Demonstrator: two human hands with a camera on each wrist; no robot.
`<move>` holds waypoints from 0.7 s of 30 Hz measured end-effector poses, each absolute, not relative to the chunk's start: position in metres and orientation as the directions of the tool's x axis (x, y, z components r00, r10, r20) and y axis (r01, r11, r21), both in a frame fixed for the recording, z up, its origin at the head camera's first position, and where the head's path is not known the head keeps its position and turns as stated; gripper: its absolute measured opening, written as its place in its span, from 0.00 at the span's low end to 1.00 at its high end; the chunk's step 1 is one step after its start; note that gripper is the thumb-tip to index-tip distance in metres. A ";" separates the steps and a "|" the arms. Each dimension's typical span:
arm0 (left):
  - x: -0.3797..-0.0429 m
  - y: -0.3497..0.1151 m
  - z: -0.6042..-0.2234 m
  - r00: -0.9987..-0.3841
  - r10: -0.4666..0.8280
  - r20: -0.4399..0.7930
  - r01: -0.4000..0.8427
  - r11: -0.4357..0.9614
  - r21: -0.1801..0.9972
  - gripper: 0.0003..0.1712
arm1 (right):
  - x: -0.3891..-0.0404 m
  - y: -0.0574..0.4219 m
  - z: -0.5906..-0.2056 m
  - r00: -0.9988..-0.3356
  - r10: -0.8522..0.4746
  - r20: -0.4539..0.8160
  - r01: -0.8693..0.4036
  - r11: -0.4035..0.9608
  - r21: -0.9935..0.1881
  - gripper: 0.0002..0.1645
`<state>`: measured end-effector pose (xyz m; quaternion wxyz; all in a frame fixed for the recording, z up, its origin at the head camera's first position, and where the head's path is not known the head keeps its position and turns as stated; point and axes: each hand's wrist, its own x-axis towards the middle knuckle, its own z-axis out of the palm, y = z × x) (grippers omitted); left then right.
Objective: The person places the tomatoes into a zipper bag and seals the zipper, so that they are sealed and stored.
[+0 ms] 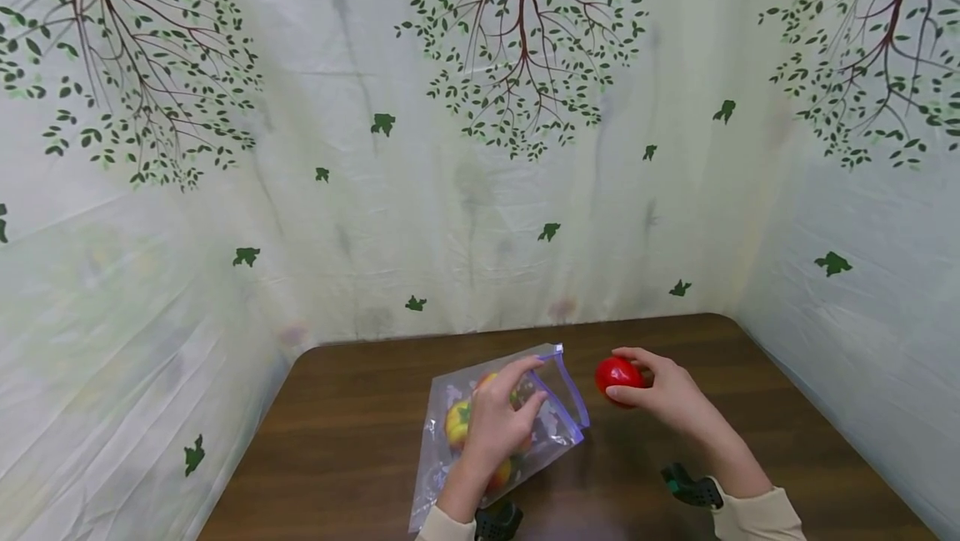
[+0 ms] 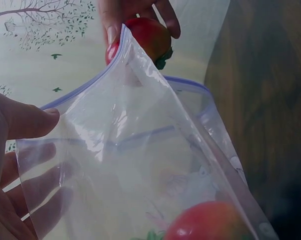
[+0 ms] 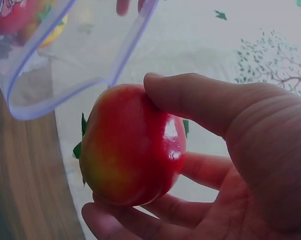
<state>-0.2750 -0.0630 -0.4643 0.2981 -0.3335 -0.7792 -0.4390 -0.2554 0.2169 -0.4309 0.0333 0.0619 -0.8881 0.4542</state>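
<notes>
My right hand (image 1: 671, 395) holds a shiny red tomato (image 3: 135, 150) between thumb and fingers. Yellowish patches and green leaves at its stem end show in the right wrist view. To its left, a clear zip bag (image 1: 551, 445) with a purple-blue zip strip has its mouth spread toward the tomato. My left hand (image 1: 498, 416) grips the bag near its mouth, thumb on one side and fingers showing through the plastic in the left wrist view. Several red and yellow fruits with green leaves lie inside the bag, among them a red one (image 2: 208, 222). The left hand partly covers them.
Beneath everything is a dark brown wooden table (image 1: 337, 441) with rounded far corners. Pale curtains (image 1: 480, 257) printed with trees and leaves hang behind it and at both sides. Dark wrist bands, one of them a green-marked band (image 1: 690, 487), sit by the beige sleeves (image 1: 761, 516).
</notes>
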 end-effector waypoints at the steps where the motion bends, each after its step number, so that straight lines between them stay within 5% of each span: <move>1: -0.275 -0.063 -0.464 -0.597 0.255 0.760 0.782 0.394 0.482 0.26 | -0.256 0.215 -0.431 -0.990 -0.085 0.116 -0.144 0.576 -0.805 0.41; 21: -0.274 -0.066 -0.462 -0.680 0.269 0.682 0.721 0.414 0.556 0.26 | -0.264 0.175 -0.431 -0.987 -0.129 0.096 -0.148 0.499 -0.854 0.36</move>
